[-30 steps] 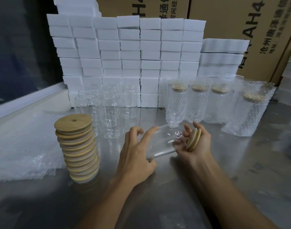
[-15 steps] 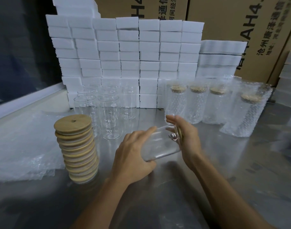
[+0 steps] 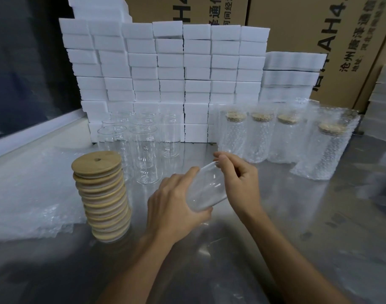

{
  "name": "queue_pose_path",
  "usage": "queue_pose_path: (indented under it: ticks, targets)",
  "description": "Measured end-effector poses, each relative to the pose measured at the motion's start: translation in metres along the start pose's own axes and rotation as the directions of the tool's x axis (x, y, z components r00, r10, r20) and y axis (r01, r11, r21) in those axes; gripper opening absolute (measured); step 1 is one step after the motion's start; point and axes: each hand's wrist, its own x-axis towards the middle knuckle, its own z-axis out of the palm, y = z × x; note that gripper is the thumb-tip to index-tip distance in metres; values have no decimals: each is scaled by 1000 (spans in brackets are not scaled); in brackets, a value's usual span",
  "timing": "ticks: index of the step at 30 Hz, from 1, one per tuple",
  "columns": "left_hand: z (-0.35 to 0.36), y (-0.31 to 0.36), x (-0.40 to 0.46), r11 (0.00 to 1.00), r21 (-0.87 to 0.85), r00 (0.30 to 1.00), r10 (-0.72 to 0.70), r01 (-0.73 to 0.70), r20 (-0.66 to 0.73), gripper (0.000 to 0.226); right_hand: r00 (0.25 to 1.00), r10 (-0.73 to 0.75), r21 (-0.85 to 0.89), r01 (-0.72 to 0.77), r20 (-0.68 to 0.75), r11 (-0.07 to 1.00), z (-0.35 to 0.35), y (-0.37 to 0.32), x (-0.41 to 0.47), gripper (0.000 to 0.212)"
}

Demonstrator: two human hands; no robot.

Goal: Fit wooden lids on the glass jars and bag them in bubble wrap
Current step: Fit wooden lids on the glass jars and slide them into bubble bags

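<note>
Holding a tilted glass jar (image 3: 206, 187) above the steel table (image 3: 319, 216), my left hand (image 3: 174, 207) grips its base; my right hand (image 3: 238, 178) curls over its mouth, the lid unseen. Slick glass could slip and break; a skewed lid could jam.

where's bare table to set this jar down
Bare steel table lies right of the right hand, in front of the bagged jars, and near the front edge. Crowded: the lid stack, bubble wrap and empty jars on the left. The left hand holds the jar.
</note>
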Motion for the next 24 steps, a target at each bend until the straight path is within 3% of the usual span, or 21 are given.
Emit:
queue_pose_path:
  ticks: [2,4,5,7,8,9,10,12,15,17,19,21,23,24]
  targets:
    - [-4,-2,1,999,-17,998,-41,42,53,90,997,79,84,-81,23,993,-1,2,1,11]
    - [-5,-3,3,966,-205,980,-129,158,149,93,984,156,248,-172,84,953,-3,0,3,18]
    - [-5,-3,4,901,-359,959,-171,244,224,93,975,178,326,-212,132,921,-4,0,4,27]
    - [-4,0,7,656,-639,904,-174,402,390,87,957,187,427,-267,220,864,-5,-1,6,37]
    - [-4,1,7,560,-700,886,-153,443,438,83,952,187,443,-281,243,851,-5,-1,6,38]
    - [-4,2,7,533,-715,881,-138,452,453,80,949,191,443,-288,251,849,-5,-1,6,38]
    - [-3,2,6,555,-706,885,-138,441,444,79,949,198,433,-290,246,853,-5,-1,7,38]
    - [-2,3,5,730,-586,926,-181,352,331,80,954,217,410,-287,209,866,-3,-2,6,41]
    - [1,6,1,954,-239,982,-161,181,103,90,964,241,342,-265,112,902,2,-2,2,53]
    - [0,8,1,986,-110,992,-124,128,37,89,972,228,273,-237,63,932,6,-3,-4,60]
    - [-4,7,2,981,-146,991,-125,130,39,84,972,226,268,-235,63,934,7,-5,-5,64]
    - [-11,9,5,860,-441,966,-208,257,157,75,965,228,355,-259,128,898,5,-10,-2,64]
    - [-17,14,9,535,-740,910,-175,409,376,69,955,189,460,-277,228,843,2,-16,3,58]
    - [-20,16,10,417,-786,885,-118,457,451,67,951,162,495,-278,263,823,1,-18,4,55]
